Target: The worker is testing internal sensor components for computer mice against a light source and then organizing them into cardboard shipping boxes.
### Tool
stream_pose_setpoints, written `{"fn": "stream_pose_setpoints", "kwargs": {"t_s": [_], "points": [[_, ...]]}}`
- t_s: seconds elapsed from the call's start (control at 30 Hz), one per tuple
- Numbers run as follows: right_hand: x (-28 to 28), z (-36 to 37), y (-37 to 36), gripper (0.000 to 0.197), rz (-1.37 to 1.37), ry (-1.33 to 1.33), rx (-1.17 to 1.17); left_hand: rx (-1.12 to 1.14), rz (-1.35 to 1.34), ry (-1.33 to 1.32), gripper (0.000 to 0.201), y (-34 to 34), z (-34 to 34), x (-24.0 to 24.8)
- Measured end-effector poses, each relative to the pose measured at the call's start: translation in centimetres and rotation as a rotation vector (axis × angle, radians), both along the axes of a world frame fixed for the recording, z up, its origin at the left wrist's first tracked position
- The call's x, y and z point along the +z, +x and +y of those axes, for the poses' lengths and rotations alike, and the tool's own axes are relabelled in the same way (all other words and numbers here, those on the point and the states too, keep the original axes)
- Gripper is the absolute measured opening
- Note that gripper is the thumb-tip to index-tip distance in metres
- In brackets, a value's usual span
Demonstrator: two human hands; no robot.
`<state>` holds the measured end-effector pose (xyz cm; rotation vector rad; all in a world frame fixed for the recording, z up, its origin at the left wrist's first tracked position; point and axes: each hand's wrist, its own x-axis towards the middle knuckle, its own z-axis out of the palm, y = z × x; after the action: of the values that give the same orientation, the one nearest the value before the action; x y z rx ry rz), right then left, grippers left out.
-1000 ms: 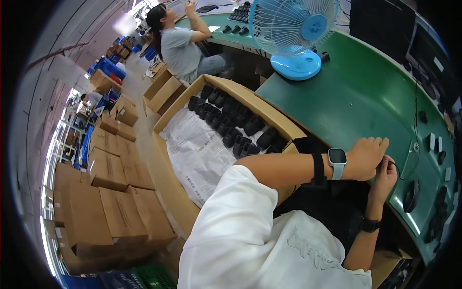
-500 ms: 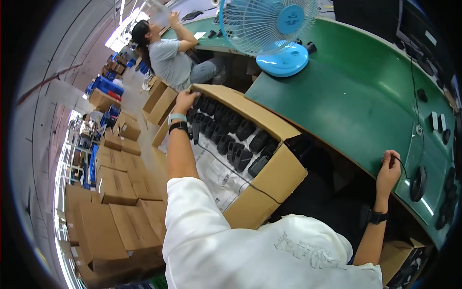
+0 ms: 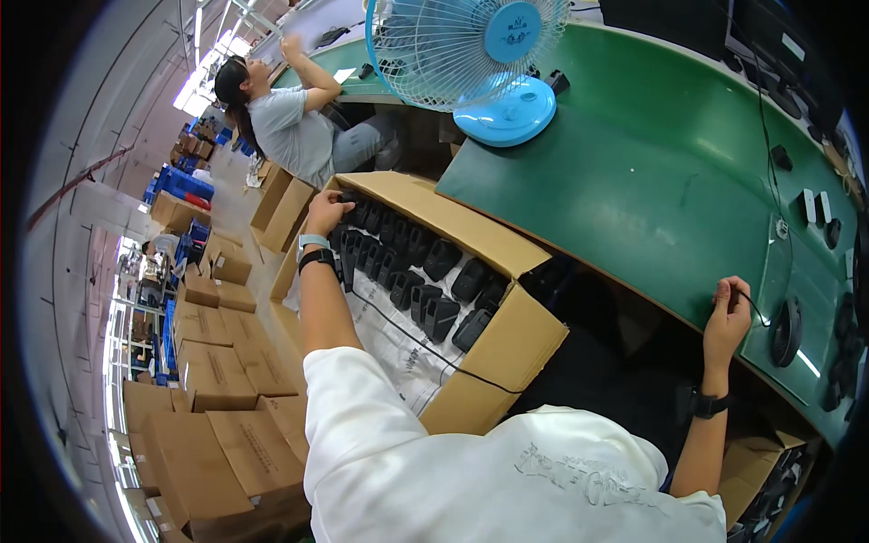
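My left hand (image 3: 328, 212) reaches into the far left corner of an open cardboard box (image 3: 536, 339). Its fingers are closed on a black plastic device (image 3: 348, 201), partly hidden by the hand. Rows of similar black devices (image 3: 398, 233) stand upright in the box on white printed sheeting (image 3: 391, 348). A thin black cable (image 3: 416, 339) hangs from near my left wrist across the sheeting and over the box's near wall. At the right, by the table edge, my right hand (image 3: 727, 317) pinches another thin black cable (image 3: 757, 312), which leads toward a round black object (image 3: 786, 332).
A green table (image 3: 588, 172) curves along the right, with a blue fan (image 3: 504, 109) at its far left end. A seated person (image 3: 294, 131) is beyond the box. Stacked cartons (image 3: 217, 371) fill the left; another box (image 3: 760, 475) sits at the lower right.
My left hand has gone from the box's far rim down onto a black device at the corner. The right hand keeps its pinch. The seated person's raised arm has shifted, and the view has turned slightly.
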<state>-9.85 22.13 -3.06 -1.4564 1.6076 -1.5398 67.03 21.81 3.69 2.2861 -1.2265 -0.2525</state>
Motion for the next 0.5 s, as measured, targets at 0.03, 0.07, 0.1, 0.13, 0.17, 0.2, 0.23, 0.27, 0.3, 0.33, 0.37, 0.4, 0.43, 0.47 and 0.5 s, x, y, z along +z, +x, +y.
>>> {"fn": "stream_pose_setpoints", "kwargs": {"t_s": [0.03, 0.07, 0.1, 0.13, 0.17, 0.2, 0.23, 0.27, 0.3, 0.33, 0.37, 0.4, 0.43, 0.47, 0.5], "points": [[0.0, 0.0, -0.1, 0.022, 0.005, 0.005, -0.002, -0.022, 0.047, 0.013, 0.047, -0.6, -0.1, 0.2], [0.0, 0.1, -0.1, 0.022, 0.000, 0.001, -0.001, -0.023, 0.052, 0.018, 0.047, -1.2, -0.2, 0.3], [0.0, 0.1, 0.0, 0.022, -0.009, -0.007, 0.001, -0.017, 0.031, 0.057, 0.043, -1.7, -0.4, 0.6], [0.0, 0.1, 0.0, 0.022, -0.008, -0.006, -0.001, -0.013, 0.009, 0.097, 0.039, -2.3, -0.5, 0.9], [0.0, 0.2, 0.0, 0.022, -0.018, -0.018, -0.004, -0.017, 0.010, 0.098, 0.039, -2.9, -0.6, 1.2], [0.1, 0.2, 0.1, 0.022, -0.031, -0.034, -0.003, -0.056, -0.038, 0.142, 0.042, -2.8, -0.4, 1.4], [0.0, 0.2, 0.0, 0.022, -0.033, -0.037, -0.005, -0.098, -0.086, 0.185, 0.045, -2.8, -0.3, 1.6], [0.0, 0.2, 0.0, 0.022, -0.022, -0.025, -0.009, -0.101, -0.087, 0.183, 0.045, -2.8, -0.3, 1.8], [-0.1, 0.3, 0.0, 0.022, -0.014, -0.012, -0.013, -0.121, -0.089, 0.191, 0.045, -2.3, -0.1, 1.8], [0.0, 0.4, -0.1, 0.022, -0.017, -0.014, -0.017, -0.142, -0.091, 0.198, 0.044, -1.9, 0.0, 1.9], [0.1, 0.5, -0.1, 0.022, -0.014, -0.007, -0.004, -0.146, -0.095, 0.197, 0.044, -1.5, 0.2, 1.9], [0.1, 0.5, -0.2, 0.021, -0.012, 0.000, 0.011, -0.120, -0.110, 0.154, 0.045, -1.2, 0.4, 1.6], [0.0, 0.4, -0.2, 0.021, -0.016, -0.002, 0.009, -0.092, -0.125, 0.111, 0.047, -0.9, 0.6, 1.4], [-0.1, 0.3, -0.1, 0.021, -0.032, -0.012, 0.025, -0.061, -0.082, 0.170, 0.049, -0.4, 0.7, 1.5], [-0.1, 0.4, -0.1, 0.020, -0.040, -0.018, 0.033, -0.070, -0.079, 0.172, 0.049, -0.9, 0.2, 1.6]]}}
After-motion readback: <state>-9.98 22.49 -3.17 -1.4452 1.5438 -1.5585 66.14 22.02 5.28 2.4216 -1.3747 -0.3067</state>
